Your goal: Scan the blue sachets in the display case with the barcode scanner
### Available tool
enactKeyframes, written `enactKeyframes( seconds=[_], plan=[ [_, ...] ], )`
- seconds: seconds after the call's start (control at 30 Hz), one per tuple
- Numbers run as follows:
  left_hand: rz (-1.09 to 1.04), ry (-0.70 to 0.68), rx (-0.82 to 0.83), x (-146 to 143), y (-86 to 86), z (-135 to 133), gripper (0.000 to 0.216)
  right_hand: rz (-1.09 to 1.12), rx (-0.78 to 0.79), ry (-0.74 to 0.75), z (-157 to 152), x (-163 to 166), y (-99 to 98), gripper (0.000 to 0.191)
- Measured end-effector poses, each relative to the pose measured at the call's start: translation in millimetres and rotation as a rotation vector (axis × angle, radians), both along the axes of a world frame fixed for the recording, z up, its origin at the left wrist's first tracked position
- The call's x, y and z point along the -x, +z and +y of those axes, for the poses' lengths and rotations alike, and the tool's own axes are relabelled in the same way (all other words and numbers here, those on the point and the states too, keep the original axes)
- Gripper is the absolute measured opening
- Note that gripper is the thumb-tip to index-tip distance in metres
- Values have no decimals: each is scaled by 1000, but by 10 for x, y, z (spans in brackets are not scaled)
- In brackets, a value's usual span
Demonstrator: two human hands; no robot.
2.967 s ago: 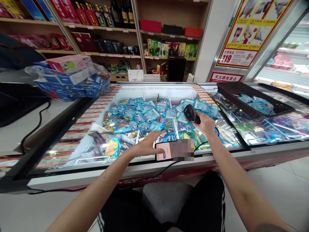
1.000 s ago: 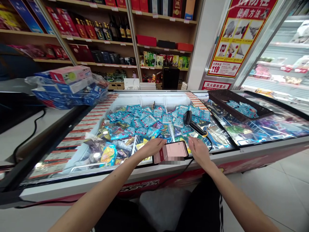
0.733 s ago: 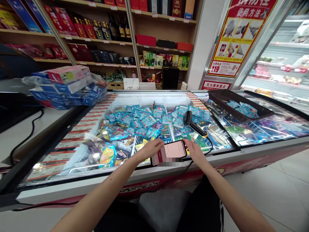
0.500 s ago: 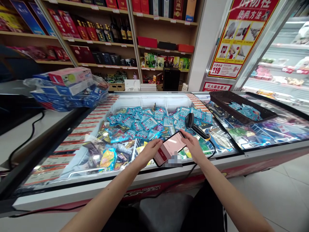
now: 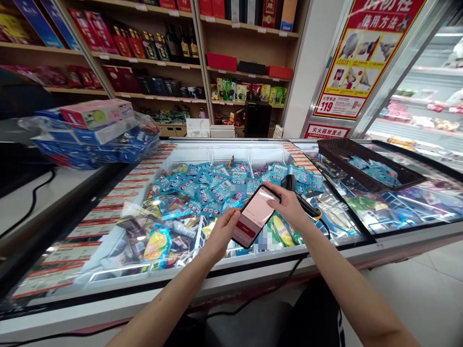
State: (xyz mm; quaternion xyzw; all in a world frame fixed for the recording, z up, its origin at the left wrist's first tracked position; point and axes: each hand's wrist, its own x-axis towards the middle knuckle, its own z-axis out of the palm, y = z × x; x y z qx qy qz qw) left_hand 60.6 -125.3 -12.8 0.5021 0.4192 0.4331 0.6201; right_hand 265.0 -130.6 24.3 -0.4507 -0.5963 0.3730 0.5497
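A smartphone (image 5: 255,215) with a lit pale screen and a dark red button is held tilted between both hands, above the glass of a freezer chest. My left hand (image 5: 222,233) grips its lower left edge, thumb along the side. At the upper right edge, my right hand (image 5: 287,206) holds it with the fingers behind and the thumb over the screen. Just beyond the right hand a black barcode scanner (image 5: 307,206) lies on the glass, partly covered by that hand. Blue snack packets (image 5: 202,185) are heaped beyond the phone.
A dark brown tray (image 5: 405,179) with several blue packets rests on the freezer at right. Plastic-wrapped boxes (image 5: 97,130) are stacked at left. A black cable (image 5: 256,294) hangs down the freezer's front. Shelves of bottles and boxes (image 5: 155,46) stand behind.
The phone has been turned more upright and raised slightly. My right thumb has moved in over the screen, and the right hand covers more of the scanner. The view has shifted a little.
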Motion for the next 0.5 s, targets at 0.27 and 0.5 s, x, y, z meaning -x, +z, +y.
enactKeyframes(
  seconds=[0.27, 0.5],
  plan=[
    [-266, 116, 29, -225, 118, 243, 33, 567, 82, -27, 368, 101, -44, 49],
    [-364, 103, -6, -410, 125, 520, 32, 600, 1, 76, 482, 276, -131, 57]
  ],
)
